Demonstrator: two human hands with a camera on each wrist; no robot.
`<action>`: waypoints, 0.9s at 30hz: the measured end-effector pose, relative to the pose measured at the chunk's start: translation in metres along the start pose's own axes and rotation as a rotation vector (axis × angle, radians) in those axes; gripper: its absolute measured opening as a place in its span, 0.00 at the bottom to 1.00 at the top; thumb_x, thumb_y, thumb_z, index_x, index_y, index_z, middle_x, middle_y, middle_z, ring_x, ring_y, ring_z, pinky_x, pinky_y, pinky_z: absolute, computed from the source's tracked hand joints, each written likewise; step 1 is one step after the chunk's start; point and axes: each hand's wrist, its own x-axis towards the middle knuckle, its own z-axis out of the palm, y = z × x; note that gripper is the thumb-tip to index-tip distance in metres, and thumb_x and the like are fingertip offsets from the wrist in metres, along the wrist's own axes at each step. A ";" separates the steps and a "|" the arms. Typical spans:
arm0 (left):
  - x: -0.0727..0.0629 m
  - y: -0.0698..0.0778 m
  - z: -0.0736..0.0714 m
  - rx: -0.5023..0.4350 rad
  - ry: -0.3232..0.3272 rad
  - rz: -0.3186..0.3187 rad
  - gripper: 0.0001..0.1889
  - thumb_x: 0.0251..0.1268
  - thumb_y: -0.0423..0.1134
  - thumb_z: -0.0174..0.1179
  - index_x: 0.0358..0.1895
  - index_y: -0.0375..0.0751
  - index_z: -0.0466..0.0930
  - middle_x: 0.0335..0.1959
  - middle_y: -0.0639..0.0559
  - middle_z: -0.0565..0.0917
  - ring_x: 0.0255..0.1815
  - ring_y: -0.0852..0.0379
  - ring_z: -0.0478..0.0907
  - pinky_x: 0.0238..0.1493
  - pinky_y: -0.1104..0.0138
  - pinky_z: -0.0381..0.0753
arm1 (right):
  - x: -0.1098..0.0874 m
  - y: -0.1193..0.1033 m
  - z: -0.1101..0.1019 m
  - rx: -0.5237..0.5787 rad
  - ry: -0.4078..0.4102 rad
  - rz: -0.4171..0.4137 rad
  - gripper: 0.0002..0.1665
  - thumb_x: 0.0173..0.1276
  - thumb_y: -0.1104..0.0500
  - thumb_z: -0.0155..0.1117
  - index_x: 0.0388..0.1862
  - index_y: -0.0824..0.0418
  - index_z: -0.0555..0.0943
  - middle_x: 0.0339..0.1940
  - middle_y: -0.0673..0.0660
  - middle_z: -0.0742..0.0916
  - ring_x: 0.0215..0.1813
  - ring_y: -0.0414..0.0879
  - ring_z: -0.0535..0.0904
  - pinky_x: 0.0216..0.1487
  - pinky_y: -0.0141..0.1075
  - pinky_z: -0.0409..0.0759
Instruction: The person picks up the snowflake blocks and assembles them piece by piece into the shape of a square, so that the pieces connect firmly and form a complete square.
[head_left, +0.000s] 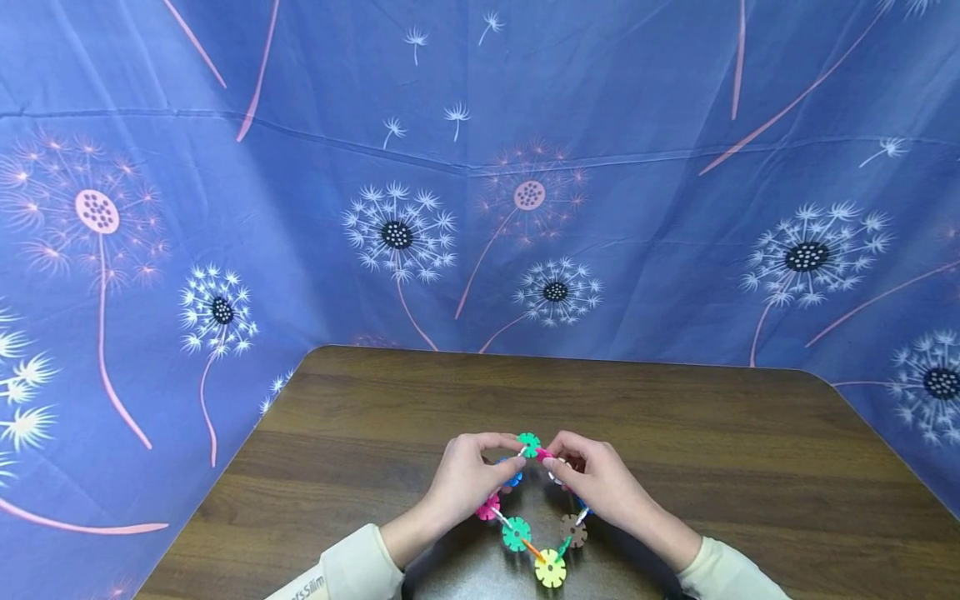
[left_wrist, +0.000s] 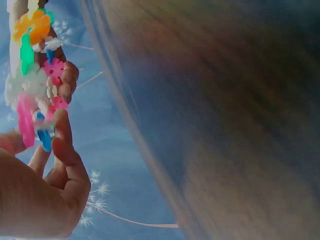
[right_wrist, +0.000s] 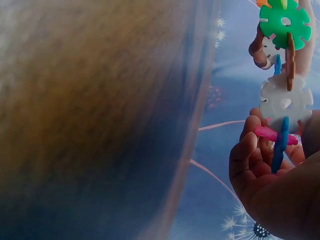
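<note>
Both hands hold a loop of notched plastic discs, slotted edge to edge, up in front of the body. My left hand (head_left: 467, 477) pinches the loop's far left side, thumb and fingers at a green disc (head_left: 529, 445) at the top. Just right of it, a pink disc (head_left: 545, 455) meets the fingertips of my right hand (head_left: 609, 482), which pinches the loop there beside a white disc (head_left: 557, 472). A yellow disc (head_left: 551, 568) hangs at the near end, between another green disc (head_left: 516, 534) and a brown disc (head_left: 573, 531). In the right wrist view a blue disc (right_wrist: 281, 146) crosses in front of the palm.
A dark brown wooden table (head_left: 360, 417) lies under the hands. Behind it and along both sides hangs a blue cloth (head_left: 637, 208) printed with dandelions, coming right to the table's edges.
</note>
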 end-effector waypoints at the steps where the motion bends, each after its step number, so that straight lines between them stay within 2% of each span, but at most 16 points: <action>1: 0.001 -0.001 0.000 -0.010 0.001 0.001 0.07 0.66 0.40 0.68 0.43 0.45 0.91 0.36 0.55 0.90 0.21 0.64 0.81 0.20 0.72 0.76 | 0.000 0.000 0.000 -0.006 0.000 -0.007 0.04 0.73 0.57 0.67 0.36 0.54 0.82 0.20 0.43 0.79 0.22 0.36 0.74 0.23 0.32 0.74; 3: 0.003 -0.002 0.000 -0.039 0.008 -0.001 0.07 0.69 0.41 0.67 0.43 0.44 0.91 0.42 0.57 0.89 0.27 0.67 0.81 0.28 0.71 0.79 | 0.000 0.001 -0.001 -0.018 -0.004 -0.020 0.04 0.72 0.58 0.67 0.35 0.54 0.82 0.20 0.42 0.79 0.22 0.35 0.73 0.23 0.32 0.73; 6: 0.007 -0.002 -0.002 -0.153 0.001 -0.052 0.07 0.70 0.39 0.65 0.44 0.40 0.88 0.36 0.53 0.89 0.33 0.65 0.82 0.32 0.67 0.81 | -0.001 0.001 -0.002 -0.029 -0.022 -0.032 0.03 0.73 0.59 0.67 0.36 0.54 0.83 0.20 0.41 0.78 0.21 0.34 0.72 0.23 0.31 0.73; 10: 0.010 0.000 -0.004 -0.299 -0.020 -0.129 0.07 0.65 0.33 0.67 0.43 0.34 0.86 0.32 0.47 0.89 0.30 0.59 0.82 0.32 0.60 0.84 | -0.001 -0.001 -0.003 -0.053 -0.054 -0.084 0.04 0.73 0.59 0.67 0.36 0.50 0.83 0.20 0.39 0.76 0.21 0.32 0.70 0.22 0.30 0.72; 13: 0.009 0.001 -0.004 -0.363 -0.031 -0.160 0.06 0.62 0.30 0.69 0.40 0.30 0.86 0.31 0.43 0.89 0.30 0.52 0.86 0.39 0.55 0.86 | -0.001 -0.001 -0.003 -0.076 -0.066 -0.160 0.07 0.73 0.60 0.67 0.36 0.47 0.82 0.20 0.38 0.75 0.22 0.32 0.68 0.22 0.30 0.71; 16: 0.008 0.001 -0.004 -0.390 -0.027 -0.177 0.06 0.61 0.29 0.70 0.39 0.29 0.87 0.31 0.42 0.89 0.31 0.45 0.88 0.39 0.54 0.86 | -0.001 -0.001 -0.003 -0.090 -0.075 -0.219 0.08 0.72 0.61 0.67 0.35 0.47 0.82 0.22 0.37 0.75 0.24 0.31 0.69 0.23 0.30 0.72; 19: 0.008 0.002 -0.004 -0.381 -0.022 -0.176 0.06 0.60 0.29 0.71 0.38 0.29 0.87 0.30 0.42 0.89 0.32 0.43 0.88 0.39 0.56 0.86 | 0.000 -0.002 -0.004 -0.084 -0.082 -0.246 0.08 0.73 0.61 0.66 0.35 0.47 0.82 0.23 0.37 0.76 0.25 0.31 0.71 0.25 0.30 0.74; 27: 0.005 0.004 0.000 -0.379 -0.004 -0.171 0.05 0.58 0.27 0.71 0.36 0.29 0.87 0.29 0.42 0.89 0.30 0.51 0.87 0.38 0.59 0.86 | 0.001 -0.002 -0.003 -0.085 -0.078 -0.324 0.09 0.72 0.62 0.66 0.35 0.47 0.81 0.24 0.39 0.76 0.25 0.31 0.69 0.24 0.28 0.72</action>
